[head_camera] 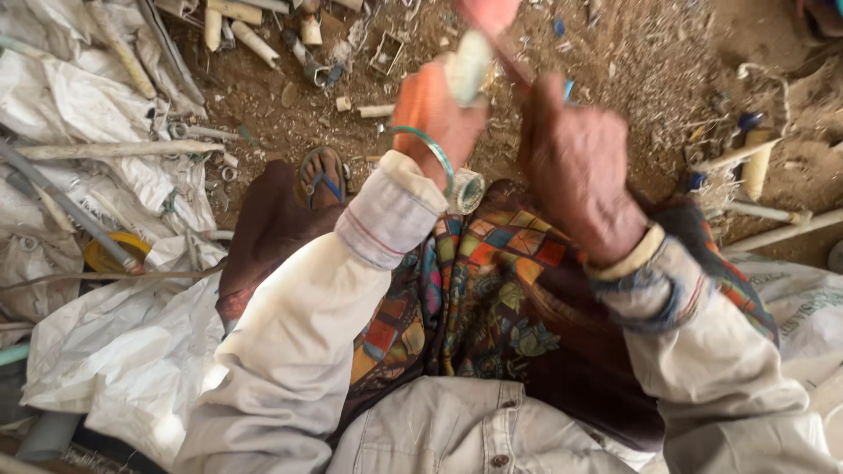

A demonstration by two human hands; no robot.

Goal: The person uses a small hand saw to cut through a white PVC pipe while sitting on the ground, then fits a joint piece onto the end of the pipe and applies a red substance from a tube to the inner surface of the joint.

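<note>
White short pipe piece (468, 66), blurred, clenched in left hand (432, 110); right hand (575, 167) grips thin stick (509, 61).

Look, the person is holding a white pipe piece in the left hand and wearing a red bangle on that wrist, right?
Not quite. The head view shows the bangle on that wrist is green, not red. The rest holds: the left hand grips a white pipe piece.
</note>
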